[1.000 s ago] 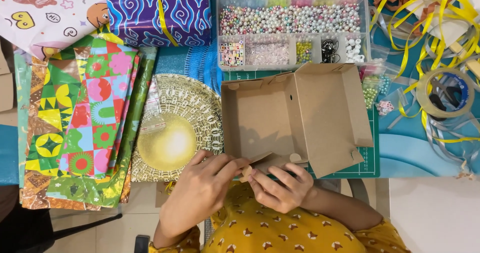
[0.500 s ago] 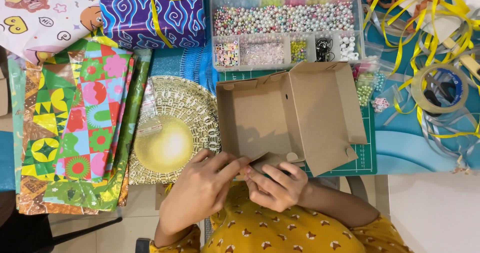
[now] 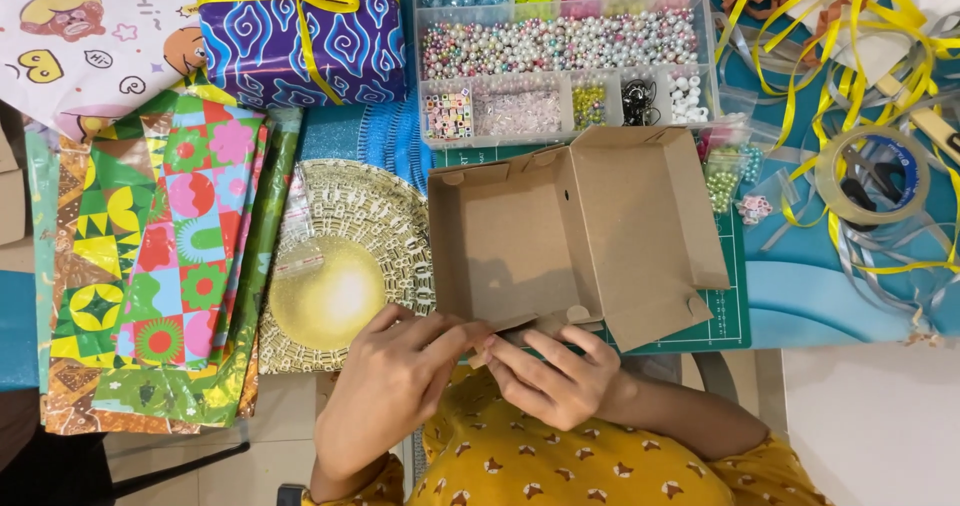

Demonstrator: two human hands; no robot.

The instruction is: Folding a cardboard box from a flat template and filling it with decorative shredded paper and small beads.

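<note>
An open brown cardboard box (image 3: 560, 236) lies on a green cutting mat (image 3: 735, 296), its lid spread to the right. My left hand (image 3: 395, 376) pinches the box's near flap at the front edge. My right hand (image 3: 555, 371) grips the same flap from the other side, fingertips meeting the left hand's. Both hands sit at the table's near edge, above my yellow patterned shirt. The box's inside looks empty.
A gold round plate (image 3: 330, 276) lies left of the box. Folded colourful wrapping papers (image 3: 170, 256) are at far left. A wrapped purple gift with yellow ribbon (image 3: 300, 31) and a clear bead organiser (image 3: 560, 46) stand behind. Yellow ribbons (image 3: 840, 36) and a tape roll (image 3: 870, 176) are right.
The view has shifted slightly, so everything sits a little lower in frame. Both hands stay on the box's near flap with little movement.
</note>
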